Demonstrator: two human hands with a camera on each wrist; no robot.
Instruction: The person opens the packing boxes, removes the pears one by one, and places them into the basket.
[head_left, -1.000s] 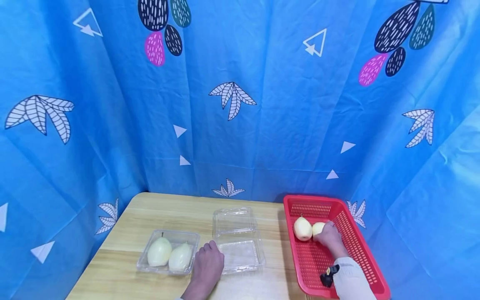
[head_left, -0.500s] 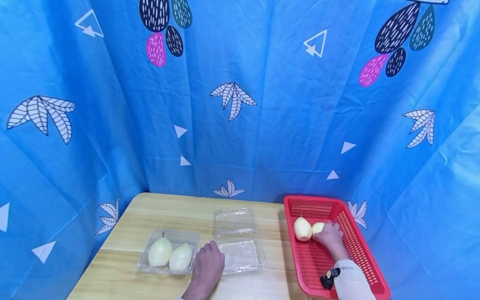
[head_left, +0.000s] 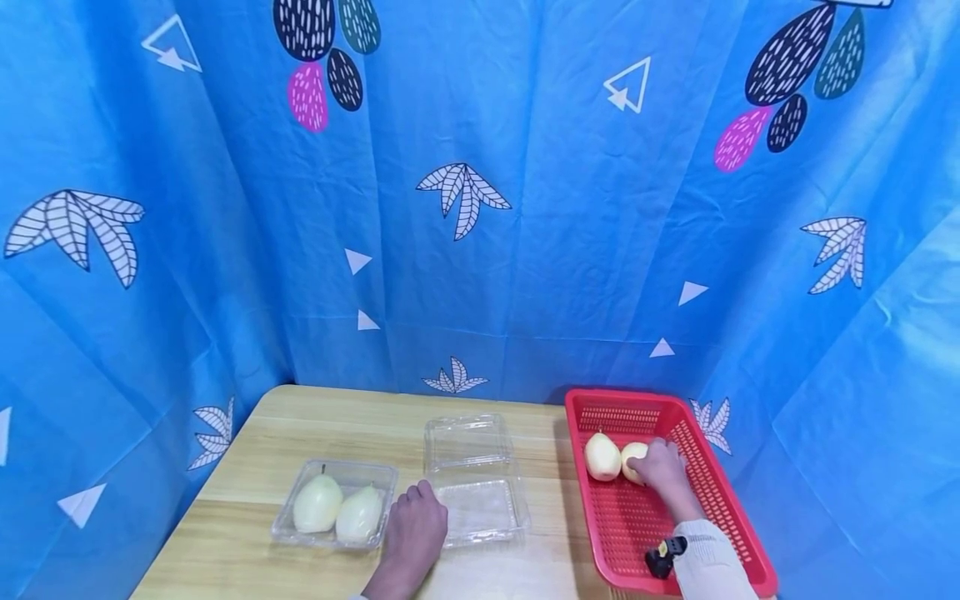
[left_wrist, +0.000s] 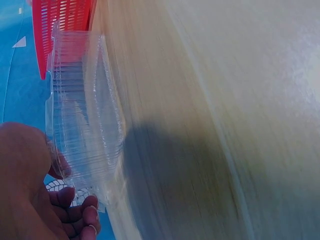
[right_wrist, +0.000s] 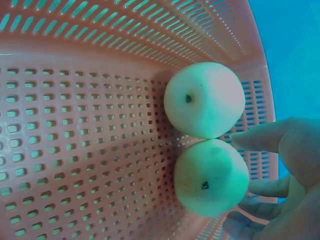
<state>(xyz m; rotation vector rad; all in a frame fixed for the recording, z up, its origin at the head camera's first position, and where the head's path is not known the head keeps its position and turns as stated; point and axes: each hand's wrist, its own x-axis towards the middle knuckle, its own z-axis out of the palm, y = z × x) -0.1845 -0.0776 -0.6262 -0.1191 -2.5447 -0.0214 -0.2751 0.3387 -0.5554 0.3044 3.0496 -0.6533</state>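
Observation:
My left hand pinches the near-left edge of an unfolded clear plastic clamshell box; in the left wrist view its clear wall stands beside the curled fingers. My right hand reaches into the red plastic basket, thumb and fingers around a pale yellow pear. In the right wrist view the thumb meets the top right of this pear, with the other fingers along its right side. A second pear lies against it at the left.
Left of my left hand stands a clear plastic box with two pale pears in it. Everything sits on a light wooden table, and a blue patterned curtain hangs behind and at both sides.
My right hand has shifted slightly around the pear, and more of that pear shows now. The left hand and the clamshell box have stayed in place.

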